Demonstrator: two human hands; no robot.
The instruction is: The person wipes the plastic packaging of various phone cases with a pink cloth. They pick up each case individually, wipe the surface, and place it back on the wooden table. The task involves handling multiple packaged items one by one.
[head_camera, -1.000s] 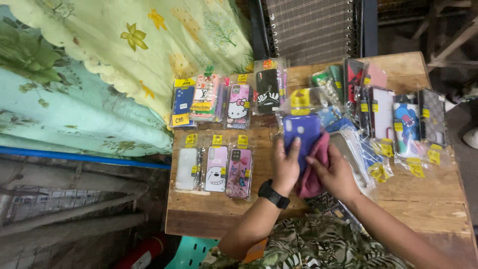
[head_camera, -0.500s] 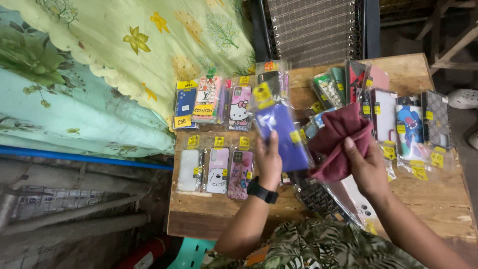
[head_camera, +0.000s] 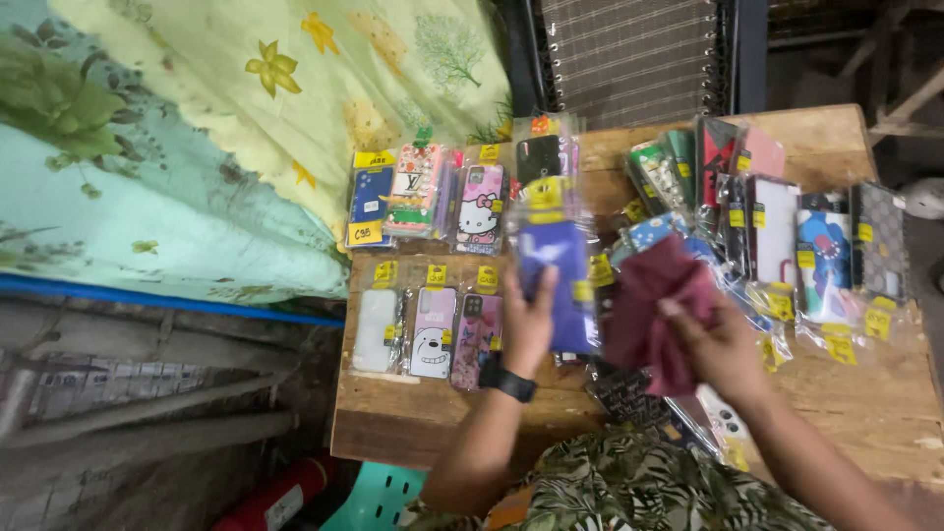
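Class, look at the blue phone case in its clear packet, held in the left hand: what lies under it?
Under the blue phone case, held by the left hand, lies the wooden table. Whatever lies directly beneath it is covered.

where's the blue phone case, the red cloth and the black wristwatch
blue phone case (head_camera: 562,280): head view, middle of its blue back, in the left hand
red cloth (head_camera: 651,307): head view, centre of the bunched fabric
black wristwatch (head_camera: 507,381): head view, band on the left wrist

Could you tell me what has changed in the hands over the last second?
The left hand lifted the blue packaged phone case away from the maroon cloth, which the right hand drew off rightward. The cases laid out on the wooden table stayed put.
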